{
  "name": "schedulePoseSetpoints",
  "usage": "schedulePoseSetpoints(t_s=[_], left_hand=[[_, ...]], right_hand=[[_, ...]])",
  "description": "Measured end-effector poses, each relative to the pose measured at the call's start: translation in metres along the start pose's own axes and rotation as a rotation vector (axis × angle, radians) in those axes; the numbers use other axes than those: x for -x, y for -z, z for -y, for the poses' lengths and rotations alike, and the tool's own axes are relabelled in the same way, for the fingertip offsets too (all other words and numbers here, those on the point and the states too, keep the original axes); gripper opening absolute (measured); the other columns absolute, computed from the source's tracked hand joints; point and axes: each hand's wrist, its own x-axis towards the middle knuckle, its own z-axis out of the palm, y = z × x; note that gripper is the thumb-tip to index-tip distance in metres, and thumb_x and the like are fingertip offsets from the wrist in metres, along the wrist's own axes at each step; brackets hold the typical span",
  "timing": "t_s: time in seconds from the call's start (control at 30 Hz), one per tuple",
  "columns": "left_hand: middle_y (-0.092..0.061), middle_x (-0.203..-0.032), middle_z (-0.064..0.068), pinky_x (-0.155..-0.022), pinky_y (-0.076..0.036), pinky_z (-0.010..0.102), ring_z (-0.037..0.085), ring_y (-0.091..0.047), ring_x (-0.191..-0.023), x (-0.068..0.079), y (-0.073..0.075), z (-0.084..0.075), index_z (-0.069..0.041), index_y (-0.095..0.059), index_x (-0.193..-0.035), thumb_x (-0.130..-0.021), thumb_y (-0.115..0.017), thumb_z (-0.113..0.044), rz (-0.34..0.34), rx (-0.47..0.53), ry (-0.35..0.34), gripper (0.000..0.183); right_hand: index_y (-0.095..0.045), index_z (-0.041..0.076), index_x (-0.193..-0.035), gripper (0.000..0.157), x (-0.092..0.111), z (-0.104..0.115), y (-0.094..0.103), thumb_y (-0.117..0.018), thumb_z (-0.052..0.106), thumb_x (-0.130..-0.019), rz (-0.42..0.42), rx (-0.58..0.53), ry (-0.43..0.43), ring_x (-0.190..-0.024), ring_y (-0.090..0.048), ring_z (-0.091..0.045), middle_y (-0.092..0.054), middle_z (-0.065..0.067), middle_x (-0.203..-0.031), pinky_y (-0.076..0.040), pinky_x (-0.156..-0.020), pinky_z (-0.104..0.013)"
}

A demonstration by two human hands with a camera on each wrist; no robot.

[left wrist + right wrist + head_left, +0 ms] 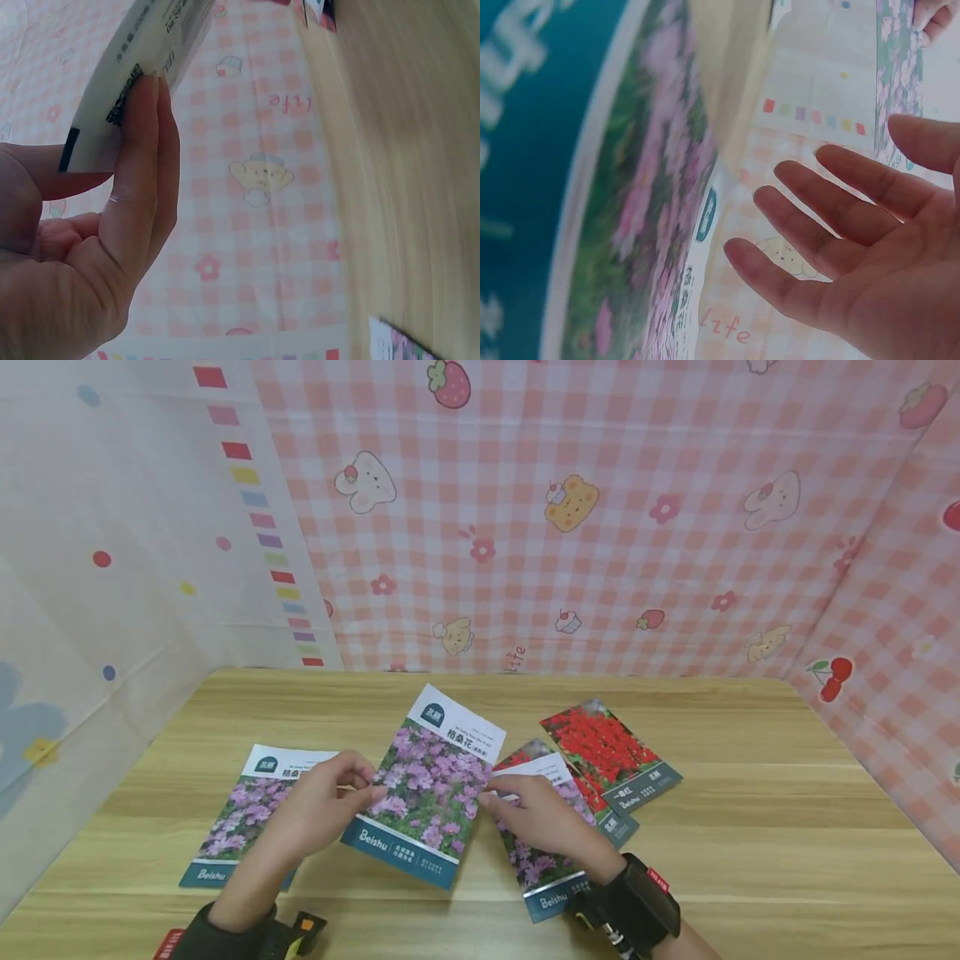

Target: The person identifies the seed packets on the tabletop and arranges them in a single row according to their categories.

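My left hand (318, 802) pinches a flower seed packet (435, 768) by its left edge, thumb in front, lifted above the table. The packet has pink-purple blossoms, a white top and a teal bottom band. In the left wrist view, fingers (139, 142) lie against its printed white back. My right hand (543, 814) is beside the packet's right edge; the right wrist view shows its fingers (840, 202) spread and relaxed. Under that hand is a second pink-flower packet (525, 860). A third pink-flower packet (243, 814) lies at left, partly hidden by my left arm.
Two red-flower packets lie to the right: one (600, 747) farther back, another (622, 828) mostly covered by it and the pink one. They rest on a wooden table (750, 860). A pink checked cloth (510, 593) hangs behind, with a pale dotted cloth (135, 610) at left.
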Motion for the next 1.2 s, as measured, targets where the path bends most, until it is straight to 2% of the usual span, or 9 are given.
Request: schedulePoseSetpoints(t_s=[0.1, 0.3, 0.53, 0.7, 0.8, 0.87, 0.97, 1.2], left_hand=[[-0.056, -0.089, 0.007, -0.074, -0.051, 0.038, 0.031, -0.06, -0.097, 0.0, -0.003, -0.001, -0.004, -0.051, -0.095, -0.087, -0.062, -0.014, 0.011, 0.029, 0.005, 0.016], [-0.055, -0.082, 0.006, -0.059, -0.049, 0.032, 0.018, -0.061, -0.079, -0.003, -0.013, 0.001, -0.004, -0.05, -0.092, -0.086, -0.062, -0.011, 0.034, 0.06, 0.003, 0.015], [-0.052, -0.074, 0.007, -0.055, -0.052, 0.034, 0.017, -0.056, -0.061, -0.006, -0.022, 0.003, -0.001, -0.044, -0.087, -0.087, -0.06, -0.005, 0.099, 0.125, -0.073, 0.016], [-0.052, -0.073, 0.007, -0.055, -0.052, 0.033, 0.017, -0.058, -0.059, -0.006, -0.025, 0.001, -0.002, -0.043, -0.086, -0.088, -0.06, -0.008, 0.105, 0.119, -0.071, 0.017], [-0.054, -0.074, 0.006, -0.055, -0.052, 0.031, 0.017, -0.058, -0.059, -0.006, -0.027, 0.001, 0.001, -0.048, -0.097, -0.087, -0.061, -0.007, 0.091, 0.106, -0.05, 0.018], [-0.055, -0.077, 0.006, -0.055, -0.052, 0.03, 0.017, -0.059, -0.06, -0.006, -0.027, 0.0, 0.003, -0.048, -0.111, -0.086, -0.061, -0.006, 0.084, 0.108, -0.039, 0.03], [-0.056, -0.08, 0.007, -0.055, -0.051, 0.032, 0.016, -0.058, -0.061, -0.005, -0.028, -0.002, 0.004, -0.04, -0.129, -0.084, -0.063, -0.004, 0.074, 0.116, -0.026, 0.05], [-0.055, -0.086, 0.008, -0.055, -0.051, 0.033, 0.015, -0.059, -0.063, -0.005, -0.03, -0.005, -0.003, -0.037, -0.134, -0.082, -0.063, 0.002, 0.049, 0.127, -0.005, 0.058]], right_hand=[[-0.066, 0.003, -0.104, 0.025, 0.0, 0.001, 0.002, -0.051, 0.021, -0.094, -0.04, -0.05, -0.022, -0.092, -0.06, -0.023, -0.064, -0.009, -0.1, -0.049, -0.077, -0.037], [-0.065, 0.007, -0.095, 0.016, 0.0, 0.005, 0.007, -0.059, 0.02, -0.089, -0.101, -0.2, -0.14, -0.083, -0.06, -0.018, -0.063, -0.003, -0.09, -0.049, -0.066, -0.03], [-0.055, -0.006, -0.101, 0.018, 0.001, 0.006, 0.012, -0.06, 0.002, -0.085, -0.088, -0.504, -0.206, -0.07, -0.062, -0.033, -0.062, -0.009, -0.079, -0.052, -0.065, -0.043], [-0.051, -0.009, -0.104, 0.021, 0.001, 0.005, 0.015, -0.057, -0.005, -0.084, -0.062, -0.686, -0.265, -0.063, -0.061, -0.024, -0.058, -0.008, -0.076, -0.052, -0.067, -0.045], [-0.05, -0.009, -0.102, 0.019, 0.0, 0.004, 0.015, -0.056, -0.008, -0.084, -0.062, -0.733, -0.278, -0.062, -0.06, -0.019, -0.057, -0.006, -0.073, -0.053, -0.066, -0.043], [-0.049, -0.009, -0.1, 0.017, -0.001, 0.002, 0.015, -0.055, -0.009, -0.084, -0.067, -0.758, -0.281, -0.062, -0.059, -0.017, -0.056, -0.005, -0.071, -0.053, -0.065, -0.042], [-0.048, -0.009, -0.097, 0.015, -0.002, 0.001, 0.014, -0.054, -0.011, -0.083, -0.08, -0.785, -0.286, -0.061, -0.058, -0.015, -0.054, -0.003, -0.069, -0.053, -0.064, -0.04], [-0.047, -0.008, -0.096, 0.014, -0.002, 0.001, 0.015, -0.054, -0.01, -0.084, -0.091, -0.821, -0.286, -0.058, -0.056, -0.013, -0.052, -0.002, -0.066, -0.053, -0.063, -0.039]])
